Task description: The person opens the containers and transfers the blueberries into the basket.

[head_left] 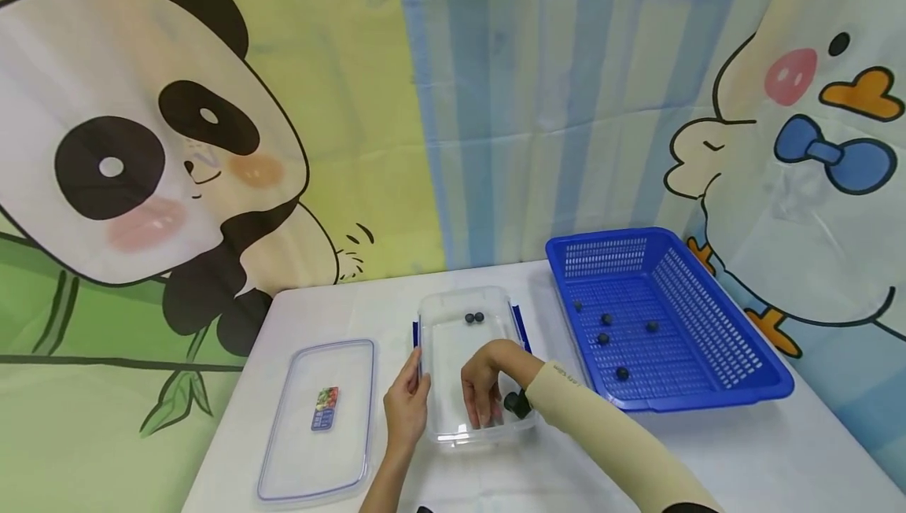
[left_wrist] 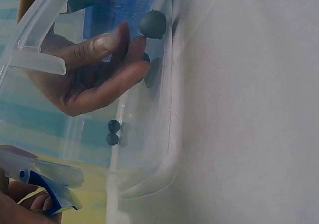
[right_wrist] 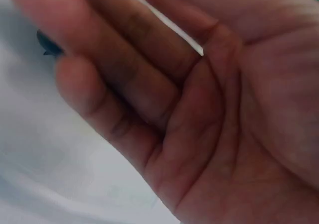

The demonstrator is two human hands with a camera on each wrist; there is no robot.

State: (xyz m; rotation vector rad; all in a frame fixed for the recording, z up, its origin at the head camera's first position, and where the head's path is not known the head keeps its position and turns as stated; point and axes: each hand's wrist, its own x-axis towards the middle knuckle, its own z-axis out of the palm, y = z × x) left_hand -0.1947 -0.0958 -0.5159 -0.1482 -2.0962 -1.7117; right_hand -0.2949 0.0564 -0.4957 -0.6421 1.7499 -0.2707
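My left hand (head_left: 406, 403) grips the left side of a clear plastic box (head_left: 444, 363), by its blue-edged latch (left_wrist: 47, 191). Inside the box is my right hand (head_left: 484, 383), fingers pointing down and loosely bent, with a bare palm in the right wrist view. One blueberry (left_wrist: 153, 24) sits just beyond its fingertips in the left wrist view, and another is partly hidden behind a finger. Two more blueberries (head_left: 474, 318) lie together toward the box's far end. A small dark block (head_left: 521, 405) shows under the right wrist.
A blue plastic basket (head_left: 708, 324) with several blueberries inside stands on the right. To the left lies a clear lid (head_left: 297, 458) with a coloured label (head_left: 325, 408). The white table (head_left: 318, 308) meets a cartoon-printed curtain (head_left: 488, 143) behind.
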